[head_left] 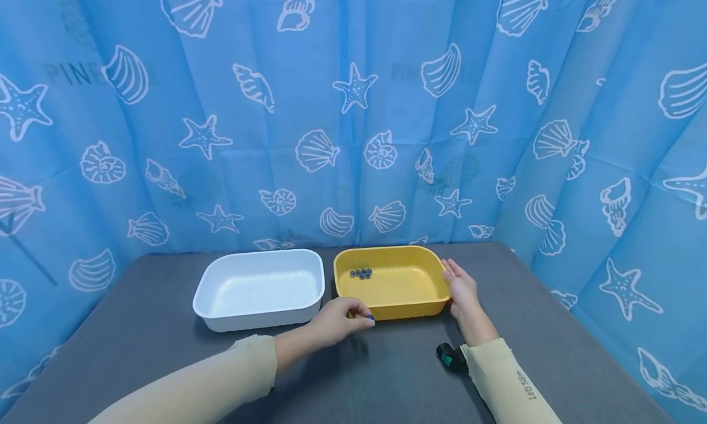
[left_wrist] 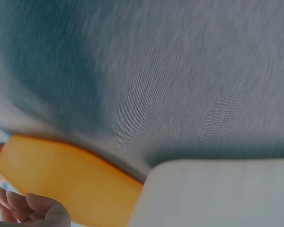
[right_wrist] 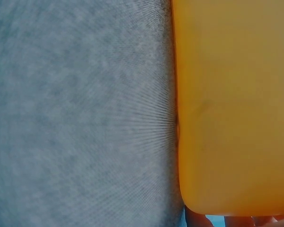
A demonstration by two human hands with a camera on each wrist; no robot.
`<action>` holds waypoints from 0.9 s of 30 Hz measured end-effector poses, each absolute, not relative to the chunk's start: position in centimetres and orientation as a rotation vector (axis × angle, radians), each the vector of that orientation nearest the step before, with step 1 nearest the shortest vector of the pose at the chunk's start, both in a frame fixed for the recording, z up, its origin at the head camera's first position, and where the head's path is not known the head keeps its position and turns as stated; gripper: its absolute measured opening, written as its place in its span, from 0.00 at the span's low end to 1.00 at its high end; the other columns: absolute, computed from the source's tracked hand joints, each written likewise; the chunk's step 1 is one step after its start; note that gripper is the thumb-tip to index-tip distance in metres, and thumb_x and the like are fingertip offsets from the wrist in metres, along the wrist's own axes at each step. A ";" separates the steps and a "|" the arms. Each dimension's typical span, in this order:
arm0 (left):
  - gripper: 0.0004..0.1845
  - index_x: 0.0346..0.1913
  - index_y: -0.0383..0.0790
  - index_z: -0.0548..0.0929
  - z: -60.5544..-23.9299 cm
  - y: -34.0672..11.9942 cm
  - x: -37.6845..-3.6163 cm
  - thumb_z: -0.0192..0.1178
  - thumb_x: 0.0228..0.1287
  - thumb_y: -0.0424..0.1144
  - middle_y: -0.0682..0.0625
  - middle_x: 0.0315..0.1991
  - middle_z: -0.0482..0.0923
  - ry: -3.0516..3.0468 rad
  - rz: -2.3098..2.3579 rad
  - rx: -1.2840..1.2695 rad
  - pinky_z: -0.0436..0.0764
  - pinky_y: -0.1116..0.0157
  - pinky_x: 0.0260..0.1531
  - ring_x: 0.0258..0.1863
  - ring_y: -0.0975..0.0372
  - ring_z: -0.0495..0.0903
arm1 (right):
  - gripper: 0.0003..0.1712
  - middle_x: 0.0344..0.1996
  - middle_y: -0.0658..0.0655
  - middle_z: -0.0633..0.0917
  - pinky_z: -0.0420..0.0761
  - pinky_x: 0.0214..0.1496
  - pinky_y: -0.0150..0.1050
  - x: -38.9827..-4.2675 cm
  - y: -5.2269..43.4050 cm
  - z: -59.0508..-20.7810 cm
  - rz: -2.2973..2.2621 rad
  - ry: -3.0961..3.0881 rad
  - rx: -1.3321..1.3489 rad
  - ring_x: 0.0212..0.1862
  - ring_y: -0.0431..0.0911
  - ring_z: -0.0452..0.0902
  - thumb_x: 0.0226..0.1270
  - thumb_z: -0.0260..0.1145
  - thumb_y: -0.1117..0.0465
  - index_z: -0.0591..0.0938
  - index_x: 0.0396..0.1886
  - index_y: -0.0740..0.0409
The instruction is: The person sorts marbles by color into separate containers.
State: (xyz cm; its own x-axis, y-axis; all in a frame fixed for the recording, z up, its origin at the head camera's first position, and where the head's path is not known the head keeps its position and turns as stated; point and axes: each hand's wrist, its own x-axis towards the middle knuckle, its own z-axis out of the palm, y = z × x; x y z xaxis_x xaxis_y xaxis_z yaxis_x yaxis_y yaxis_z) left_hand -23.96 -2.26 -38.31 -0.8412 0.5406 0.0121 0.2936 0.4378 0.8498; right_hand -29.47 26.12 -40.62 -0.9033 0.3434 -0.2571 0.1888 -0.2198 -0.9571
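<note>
A yellow tray (head_left: 386, 250) stands on the grey table (head_left: 166, 350) with several small dark blue beads (head_left: 361, 273) in its back left corner. My left hand (head_left: 339, 319) lies at the tray's front left corner, fingers loosely curled, their tips against the front wall. The left wrist view shows those curled fingers (left_wrist: 33, 210) beside the yellow tray (left_wrist: 61, 175), holding nothing. My right hand (head_left: 461, 289) lies flat along the tray's right side with straight fingers touching the rim. The right wrist view shows the yellow tray (right_wrist: 232, 104) and fingertips (right_wrist: 199, 221) at its corner.
A white tray (head_left: 259, 254) stands just left of the yellow one, almost touching it, also seen as the white tray (left_wrist: 217, 194). A blue curtain (head_left: 353, 105) with shell prints closes in the table on three sides. A black wrist device (head_left: 450, 356) sits at my right sleeve.
</note>
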 end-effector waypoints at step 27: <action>0.11 0.44 0.33 0.83 -36.9 0.4 -28.2 0.65 0.65 0.38 0.48 0.35 0.77 2.451 1.747 0.380 0.74 0.68 0.33 0.34 0.59 0.72 | 0.30 0.74 0.52 0.59 0.57 0.72 0.40 -29.6 26.0 -40.7 2.270 -1.884 -0.667 0.74 0.44 0.53 0.80 0.45 0.61 0.54 0.78 0.53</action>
